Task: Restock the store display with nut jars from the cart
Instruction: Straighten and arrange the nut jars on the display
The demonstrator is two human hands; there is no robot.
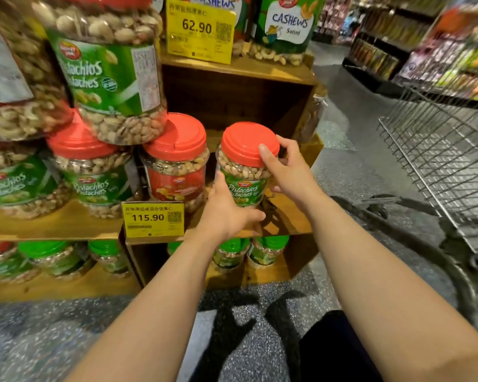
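Pistachio jar [245,172] stands upright on the wooden shelf [293,216] as we grip its base with our left hand [226,213] and its red lid [246,143] with our right hand [290,168].

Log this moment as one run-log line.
step: placing pistachio jar on wooden shelf | left hand: grips label | right hand: grips red lid | cart: right

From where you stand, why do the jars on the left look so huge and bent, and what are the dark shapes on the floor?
Head view: wide-angle lens swells the near pistachio jar; overhead light casts arm shadows on the floor; far shelves blur.
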